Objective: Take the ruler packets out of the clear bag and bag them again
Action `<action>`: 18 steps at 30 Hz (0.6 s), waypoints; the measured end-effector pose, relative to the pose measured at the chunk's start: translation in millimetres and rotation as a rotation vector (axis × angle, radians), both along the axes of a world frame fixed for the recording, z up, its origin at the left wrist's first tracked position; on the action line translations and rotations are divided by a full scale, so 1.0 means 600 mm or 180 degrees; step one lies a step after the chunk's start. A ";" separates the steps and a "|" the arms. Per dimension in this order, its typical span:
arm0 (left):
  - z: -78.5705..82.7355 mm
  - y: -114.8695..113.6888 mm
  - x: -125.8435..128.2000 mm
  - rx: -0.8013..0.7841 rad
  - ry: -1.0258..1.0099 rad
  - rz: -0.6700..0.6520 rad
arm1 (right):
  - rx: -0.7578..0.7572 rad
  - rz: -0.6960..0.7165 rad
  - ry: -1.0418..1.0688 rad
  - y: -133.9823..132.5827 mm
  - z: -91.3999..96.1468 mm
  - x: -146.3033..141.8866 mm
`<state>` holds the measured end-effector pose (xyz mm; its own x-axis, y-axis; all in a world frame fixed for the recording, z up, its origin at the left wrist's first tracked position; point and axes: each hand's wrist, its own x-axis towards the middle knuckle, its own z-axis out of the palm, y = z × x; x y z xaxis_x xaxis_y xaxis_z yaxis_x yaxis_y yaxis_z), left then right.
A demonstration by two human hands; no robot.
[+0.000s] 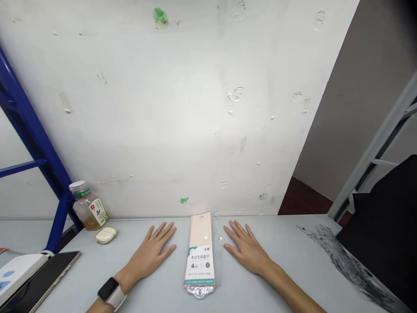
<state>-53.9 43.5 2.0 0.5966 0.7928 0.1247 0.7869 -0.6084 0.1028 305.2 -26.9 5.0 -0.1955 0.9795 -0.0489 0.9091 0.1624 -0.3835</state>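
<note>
**Ruler packet [199, 254] mid-desk [286, 243]**

Left hand [151, 252] flat just left of packet, right hand [247, 250] just right, neither touching it. Bottle [87, 208] further left, small case [106, 235] just beside it. Tablet [42, 278] at near left corner. Wall [146, 108] behind desk.

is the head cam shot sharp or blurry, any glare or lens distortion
In the head view, a pale glare brightens the middle of the white wall; the wide lens makes the blue metal frame lean; the left hand and right hand look sharp, without motion blur; the clear end of the ruler set packet glints.
</note>
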 end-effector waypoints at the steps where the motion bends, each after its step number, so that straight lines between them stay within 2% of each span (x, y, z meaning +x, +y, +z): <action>1: 0.001 0.000 0.000 -0.0015 0.0011 0.0004 | 0.0003 0.0002 0.0000 0.000 0.000 0.000; 18: 0.003 0.000 0.002 -0.0093 0.0084 0.0074 | -0.0006 -0.0008 0.0003 -0.001 0.003 -0.002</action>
